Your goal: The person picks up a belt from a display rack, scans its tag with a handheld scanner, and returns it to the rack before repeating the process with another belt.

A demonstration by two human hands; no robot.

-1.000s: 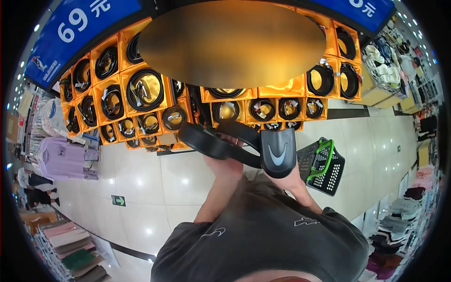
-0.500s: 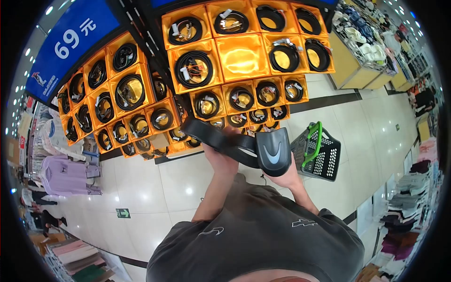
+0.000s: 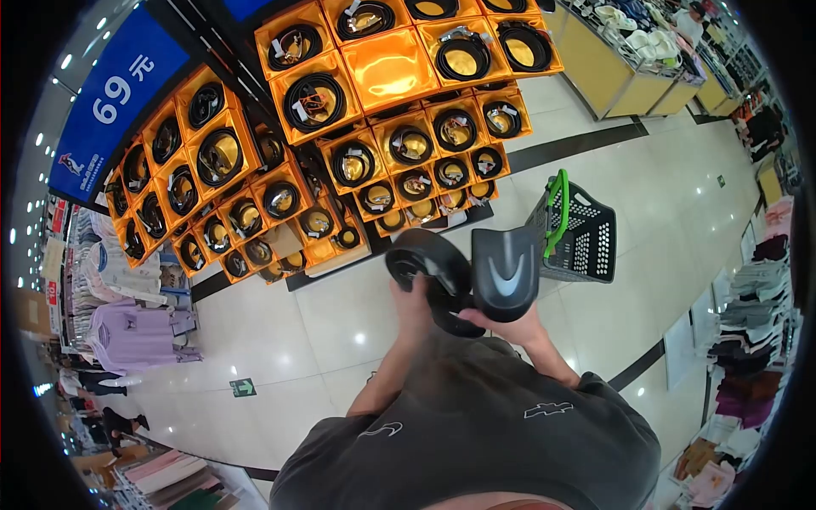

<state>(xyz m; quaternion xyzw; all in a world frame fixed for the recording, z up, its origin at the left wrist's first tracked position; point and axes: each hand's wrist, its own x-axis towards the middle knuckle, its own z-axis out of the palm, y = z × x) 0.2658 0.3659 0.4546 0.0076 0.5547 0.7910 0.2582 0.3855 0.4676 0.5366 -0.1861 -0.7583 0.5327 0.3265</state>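
My left hand [image 3: 413, 308] is closed around a black belt [image 3: 425, 255], which is bent into a thick loop in front of my chest. Beside it, my right hand [image 3: 520, 327] grips a dark grey handheld scanner [image 3: 507, 268] with a pale U-shaped mark on its top. The right thumb reaches across to the lower end of the belt. The scanner's handle and most of the right fingers are hidden beneath it. Ahead, coiled belts [image 3: 314, 102] sit in orange satin-lined boxes; one upper box [image 3: 391, 70] holds no belt.
A black shopping basket [image 3: 595, 242] with a green handle stands on the tiled floor to the right. Clothing racks [image 3: 127, 336] line the left, and stacked garments [image 3: 744, 331] fill shelves at right. A blue price sign [image 3: 119, 98] hangs at upper left.
The belt's long left part has been drawn in toward my body and right, into a tighter loop. The scanner has shifted slightly right, and the display boxes now appear farther left and higher.
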